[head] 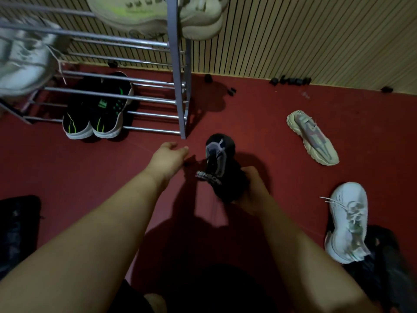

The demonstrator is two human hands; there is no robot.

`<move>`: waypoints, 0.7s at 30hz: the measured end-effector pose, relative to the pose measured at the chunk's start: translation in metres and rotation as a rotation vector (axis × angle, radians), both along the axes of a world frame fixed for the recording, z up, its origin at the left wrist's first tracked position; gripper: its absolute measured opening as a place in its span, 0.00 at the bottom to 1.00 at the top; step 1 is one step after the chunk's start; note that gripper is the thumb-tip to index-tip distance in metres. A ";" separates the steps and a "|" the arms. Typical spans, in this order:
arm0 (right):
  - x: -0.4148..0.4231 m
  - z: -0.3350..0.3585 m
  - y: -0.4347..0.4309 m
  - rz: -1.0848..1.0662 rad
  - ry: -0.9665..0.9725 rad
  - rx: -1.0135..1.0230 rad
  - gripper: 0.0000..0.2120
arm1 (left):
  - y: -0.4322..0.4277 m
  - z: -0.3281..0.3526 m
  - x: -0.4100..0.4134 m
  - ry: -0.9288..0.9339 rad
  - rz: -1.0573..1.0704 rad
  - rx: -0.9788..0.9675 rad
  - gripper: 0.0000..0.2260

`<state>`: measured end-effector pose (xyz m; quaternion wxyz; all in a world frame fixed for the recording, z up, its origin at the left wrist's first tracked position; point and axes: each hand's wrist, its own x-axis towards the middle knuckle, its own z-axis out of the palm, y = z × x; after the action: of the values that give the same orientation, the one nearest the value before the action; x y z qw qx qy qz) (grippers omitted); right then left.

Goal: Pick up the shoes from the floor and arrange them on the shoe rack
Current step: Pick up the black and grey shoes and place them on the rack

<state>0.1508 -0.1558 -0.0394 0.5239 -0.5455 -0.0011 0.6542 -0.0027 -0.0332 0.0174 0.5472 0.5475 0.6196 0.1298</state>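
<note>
My right hand (250, 190) grips a black and grey sneaker (220, 159) by its heel, toe pointing away, just above the red floor. To the left of the shoe's laces, my left hand (168, 158) hovers with relaxed fingers and holds nothing. The metal shoe rack (178, 71) stands at upper left. A pair of black sneakers with green stripes (99, 109) sits on its bottom shelf. A pale beige sneaker (158, 14) rests on an upper shelf and a blurred white sneaker (22, 57) on the left. On the floor lie a beige sneaker (312, 137) and a white sneaker (346, 222).
A ribbed beige wall (293, 37) runs behind the rack. Small black bits (291, 81) lie along the wall base. A dark bag (15, 231) sits at the left edge and another dark shoe or bag (383, 263) lies under the white sneaker at right.
</note>
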 end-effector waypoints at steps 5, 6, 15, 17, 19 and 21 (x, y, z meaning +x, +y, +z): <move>0.008 0.004 -0.013 -0.186 0.319 0.207 0.32 | -0.025 0.022 0.006 -0.148 0.018 -0.236 0.30; 0.008 0.003 -0.013 -0.184 0.363 0.262 0.35 | -0.030 0.023 0.007 -0.150 -0.017 -0.276 0.31; 0.000 0.010 -0.020 -0.117 0.258 0.458 0.46 | -0.057 0.038 0.022 -0.325 -0.209 -0.395 0.15; -0.002 0.018 -0.021 -0.111 0.143 0.432 0.39 | -0.061 0.035 0.024 -0.332 -0.164 -0.334 0.17; -0.002 0.023 -0.021 -0.073 -0.036 0.343 0.24 | -0.063 0.030 0.028 -0.350 -0.122 -0.277 0.19; -0.001 0.024 -0.026 -0.003 -0.247 0.277 0.15 | -0.067 0.026 0.033 -0.425 -0.099 -0.257 0.19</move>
<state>0.1496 -0.1816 -0.0157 0.5909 -0.5443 -0.1549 0.5749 0.0307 -0.1006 0.0430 0.7360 0.4635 0.4745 0.1352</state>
